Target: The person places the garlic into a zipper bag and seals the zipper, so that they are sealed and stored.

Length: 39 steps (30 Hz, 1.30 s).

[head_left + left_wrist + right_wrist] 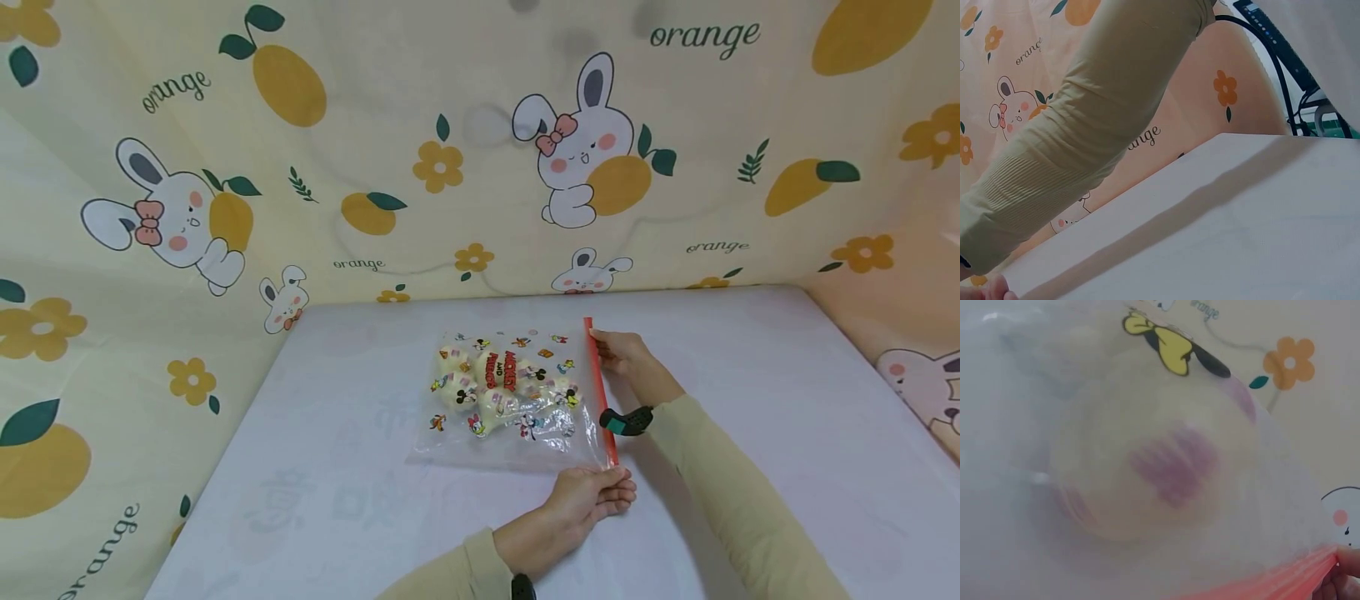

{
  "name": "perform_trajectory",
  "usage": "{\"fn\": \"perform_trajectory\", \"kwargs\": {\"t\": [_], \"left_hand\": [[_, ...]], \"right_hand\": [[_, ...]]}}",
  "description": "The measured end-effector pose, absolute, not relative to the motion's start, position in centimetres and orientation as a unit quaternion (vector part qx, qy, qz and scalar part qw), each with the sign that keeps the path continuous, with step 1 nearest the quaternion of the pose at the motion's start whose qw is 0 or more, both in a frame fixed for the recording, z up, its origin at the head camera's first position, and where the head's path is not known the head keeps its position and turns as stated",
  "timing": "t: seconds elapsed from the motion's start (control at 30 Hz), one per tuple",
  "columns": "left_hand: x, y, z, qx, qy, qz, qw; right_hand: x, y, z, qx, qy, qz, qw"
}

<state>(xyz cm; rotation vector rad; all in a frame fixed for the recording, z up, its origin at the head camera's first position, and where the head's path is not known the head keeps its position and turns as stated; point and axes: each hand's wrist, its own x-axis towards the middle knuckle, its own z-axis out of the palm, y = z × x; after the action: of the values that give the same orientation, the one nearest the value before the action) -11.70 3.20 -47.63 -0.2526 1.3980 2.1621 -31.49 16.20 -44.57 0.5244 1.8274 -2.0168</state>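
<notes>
A clear zip bag [502, 450] printed with cartoon figures lies on the table, its red zip strip [597, 392] along the right side. Several pale round objects [498, 406] are inside it; in the right wrist view one round object [1147, 456] shows purple patches through the plastic. My right hand [633, 360] pinches the far end of the strip, and its fingertips [1349, 561] pull the red edge into folds. At the near end of the strip, my left hand [573, 507] pinches the bag's corner. In the left wrist view only its fingertips [997, 287] show.
The white tabletop [315, 433] extends around the bag. Behind it hangs a yellow cloth [480, 158] printed with rabbits and oranges. A dark cable [1272, 50] hangs beyond the table's edge in the left wrist view.
</notes>
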Motion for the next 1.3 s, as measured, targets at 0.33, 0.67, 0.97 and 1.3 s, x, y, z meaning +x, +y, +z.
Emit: {"fn": "perform_trajectory", "kwargs": {"t": [0.33, 0.67, 0.97, 1.3], "left_hand": [[-11.7, 3.3, -47.7, -0.108, 0.526, 0.798, 0.273], [-11.7, 3.4, -47.6, -0.116, 0.529, 0.796, 0.271], [-11.8, 3.5, -47.6, -0.122, 0.530, 0.791, 0.280], [-12.2, 3.2, -47.4, -0.124, 0.539, 0.779, 0.297]], "right_hand": [[-32.8, 16.2, -45.4, 0.211, 0.654, -0.702, 0.188], [-32.6, 16.2, -44.7, 0.211, 0.634, -0.719, 0.194], [-33.4, 16.4, -44.8, 0.218, 0.636, -0.717, 0.185], [-34.2, 16.4, -45.1, 0.200, 0.675, -0.691, 0.167]]}}
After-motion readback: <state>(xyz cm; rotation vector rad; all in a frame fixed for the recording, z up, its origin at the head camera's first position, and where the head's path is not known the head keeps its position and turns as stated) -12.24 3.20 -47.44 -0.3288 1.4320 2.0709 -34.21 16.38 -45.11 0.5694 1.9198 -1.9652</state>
